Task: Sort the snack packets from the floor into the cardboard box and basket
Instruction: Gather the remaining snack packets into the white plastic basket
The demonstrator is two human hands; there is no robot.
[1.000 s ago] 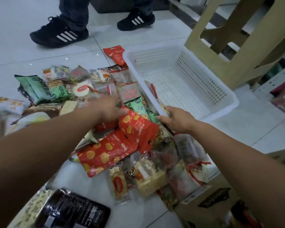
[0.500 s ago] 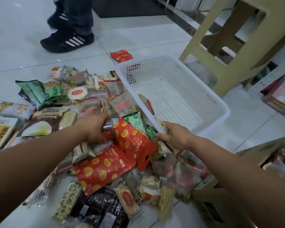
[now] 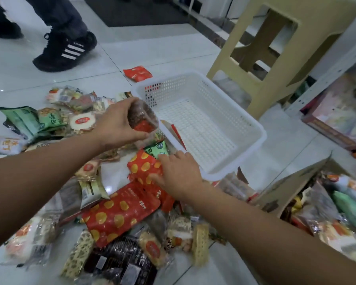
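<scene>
A clear packet [image 3: 142, 118] of dark and red snacks is gripped in the left hand [image 3: 117, 124], fingers curled round it. It is held raised just beside the left rim of the white basket [image 3: 261, 138], its long axis tilted down towards that rim. The right hand [image 3: 179, 173] is laid on a red spotted packet [image 3: 142, 163] on the floor, nearer the cardboard box [image 3: 286, 188]; whether that packet is pinched cannot be told. The box is cut off at the right, its contents blurred
</scene>
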